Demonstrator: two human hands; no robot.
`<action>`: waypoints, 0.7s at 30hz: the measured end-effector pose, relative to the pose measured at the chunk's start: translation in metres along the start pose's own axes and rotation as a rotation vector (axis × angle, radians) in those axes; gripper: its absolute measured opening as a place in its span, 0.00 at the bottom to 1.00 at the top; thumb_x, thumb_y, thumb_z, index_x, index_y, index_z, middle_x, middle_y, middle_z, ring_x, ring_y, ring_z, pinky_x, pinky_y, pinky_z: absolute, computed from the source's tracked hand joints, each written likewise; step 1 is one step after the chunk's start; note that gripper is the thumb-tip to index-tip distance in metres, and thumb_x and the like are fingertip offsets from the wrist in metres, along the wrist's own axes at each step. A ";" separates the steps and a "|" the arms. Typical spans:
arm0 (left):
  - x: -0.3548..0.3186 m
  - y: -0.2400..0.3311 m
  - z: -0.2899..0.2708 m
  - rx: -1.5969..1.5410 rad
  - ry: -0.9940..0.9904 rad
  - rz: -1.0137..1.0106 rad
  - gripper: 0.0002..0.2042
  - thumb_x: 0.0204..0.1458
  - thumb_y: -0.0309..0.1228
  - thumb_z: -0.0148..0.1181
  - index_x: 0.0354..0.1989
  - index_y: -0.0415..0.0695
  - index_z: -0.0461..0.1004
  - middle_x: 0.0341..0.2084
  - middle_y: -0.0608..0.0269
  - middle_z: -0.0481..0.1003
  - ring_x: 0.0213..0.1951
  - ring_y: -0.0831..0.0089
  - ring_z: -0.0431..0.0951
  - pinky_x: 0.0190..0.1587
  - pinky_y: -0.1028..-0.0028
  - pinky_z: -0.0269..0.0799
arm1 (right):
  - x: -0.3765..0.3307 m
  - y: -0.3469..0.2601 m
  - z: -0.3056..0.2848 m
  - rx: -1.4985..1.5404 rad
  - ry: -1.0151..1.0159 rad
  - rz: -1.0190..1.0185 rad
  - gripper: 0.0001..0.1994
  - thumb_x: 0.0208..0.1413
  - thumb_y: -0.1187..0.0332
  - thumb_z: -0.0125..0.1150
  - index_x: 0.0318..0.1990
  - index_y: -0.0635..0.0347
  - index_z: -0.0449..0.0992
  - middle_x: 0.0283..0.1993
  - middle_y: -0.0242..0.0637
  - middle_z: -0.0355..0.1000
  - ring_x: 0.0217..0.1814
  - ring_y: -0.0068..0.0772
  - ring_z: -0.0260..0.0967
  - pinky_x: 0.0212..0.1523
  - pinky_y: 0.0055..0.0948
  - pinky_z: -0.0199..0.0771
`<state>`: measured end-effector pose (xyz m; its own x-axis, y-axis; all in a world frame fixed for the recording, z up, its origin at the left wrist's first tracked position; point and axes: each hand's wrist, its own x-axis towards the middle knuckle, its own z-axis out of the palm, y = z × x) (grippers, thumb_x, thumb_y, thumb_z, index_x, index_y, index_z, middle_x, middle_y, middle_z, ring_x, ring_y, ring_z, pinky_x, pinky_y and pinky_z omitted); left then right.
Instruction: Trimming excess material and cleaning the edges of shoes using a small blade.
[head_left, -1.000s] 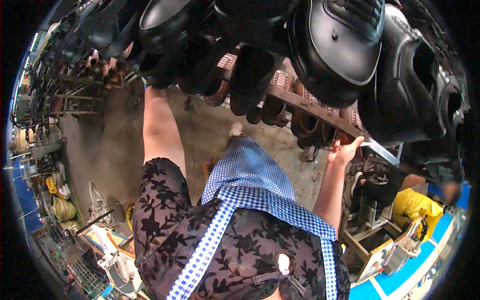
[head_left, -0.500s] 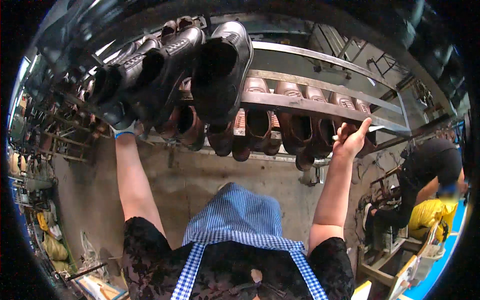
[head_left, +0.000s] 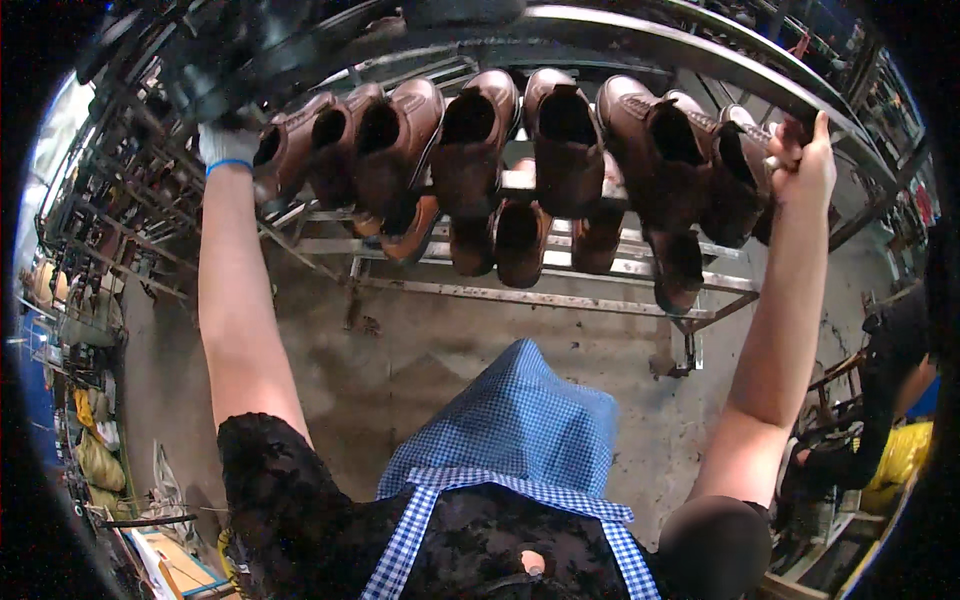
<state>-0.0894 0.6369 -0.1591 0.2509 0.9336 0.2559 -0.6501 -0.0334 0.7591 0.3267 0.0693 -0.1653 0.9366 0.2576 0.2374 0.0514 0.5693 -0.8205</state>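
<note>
Before me stands a metal shoe rack (head_left: 640, 266) with rows of brown leather lace-up shoes (head_left: 470, 125), their heels toward me. My right hand (head_left: 808, 165) is at the rack's right end, fingers curled round the dark upper rail (head_left: 700, 62) and thumb pointing up. On the left, my left hand (head_left: 226, 146) wears a white glove with a blue cuff. It is raised at the rack's left end, beside the leftmost brown shoe (head_left: 290, 145). Dark blurred shapes hide its fingers, so its hold does not show. More brown shoes (head_left: 520, 243) sit on the lower tier.
Other metal racks (head_left: 120, 235) crowd the left side. A person in dark clothes (head_left: 885, 370) is at the right edge, near a yellow cloth (head_left: 905, 455). Concrete floor (head_left: 480, 335) shows under the rack. Boards (head_left: 165, 565) lie at lower left.
Both hands have moved up and farther apart; the right one has closed on the rail. The large black shoes on the upper tier have left clear view, and the brown row appears higher and larger.
</note>
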 end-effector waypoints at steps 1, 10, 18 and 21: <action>0.000 -0.001 0.003 -0.042 0.055 0.003 0.21 0.60 0.44 0.45 0.54 0.44 0.71 0.50 0.54 0.74 0.44 0.59 0.75 0.45 0.63 0.75 | -0.002 -0.005 0.001 -0.059 0.071 0.060 0.22 0.70 0.55 0.36 0.40 0.66 0.71 0.21 0.35 0.65 0.15 0.21 0.51 0.15 0.17 0.54; -0.106 -0.045 0.010 0.859 -0.255 0.245 0.21 0.58 0.46 0.50 0.53 0.44 0.72 0.49 0.54 0.74 0.54 0.59 0.72 0.59 0.64 0.64 | -0.169 0.002 -0.065 -0.043 0.079 -0.169 0.15 0.68 0.57 0.45 0.51 0.58 0.69 0.43 0.39 0.76 0.17 0.11 0.49 0.13 0.14 0.45; -0.171 -0.062 -0.005 1.691 -0.492 0.593 0.39 0.49 0.63 0.53 0.62 0.45 0.65 0.64 0.47 0.60 0.65 0.52 0.60 0.66 0.62 0.55 | -0.308 0.121 -0.041 -0.187 -0.107 0.141 0.09 0.63 0.61 0.55 0.44 0.53 0.74 0.25 0.26 0.71 0.17 0.09 0.54 0.16 0.12 0.46; -0.199 -0.046 -0.003 1.763 -0.598 0.577 0.34 0.50 0.60 0.54 0.54 0.43 0.73 0.58 0.47 0.68 0.62 0.53 0.64 0.64 0.62 0.59 | -0.341 0.152 -0.036 -0.255 -0.136 0.289 0.09 0.63 0.62 0.55 0.42 0.55 0.75 0.24 0.28 0.72 0.16 0.09 0.54 0.16 0.13 0.48</action>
<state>-0.1119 0.4538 -0.2465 0.7242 0.4721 0.5027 0.5057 -0.8592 0.0783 0.0278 0.0399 -0.3901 0.8715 0.4894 0.0308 -0.1070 0.2511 -0.9620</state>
